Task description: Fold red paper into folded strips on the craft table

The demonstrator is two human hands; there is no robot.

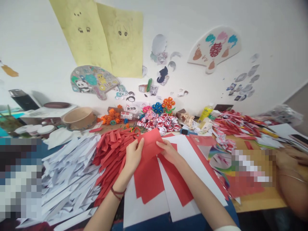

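A sheet of red paper (151,141) is held up between my two hands. My left hand (134,152) grips its left edge, thumb on the front face. At its right edge my right hand (168,150) pinches the sheet with thumb and fingertips. Below lie more red paper pieces (150,184) on sheets of white paper (154,210). Another red strip (179,187) lies under my right forearm. Close to my left hand is a pile of folded red paper strips (108,163).
Folded white strips (72,179) are heaped at the left. Behind stand red-and-white paper balls (163,123), orange flowers (110,117) and a round tan basin (79,117). A smartwatch (186,132) lies near the middle. At the right edge another person's arm (292,183) rests by the table.
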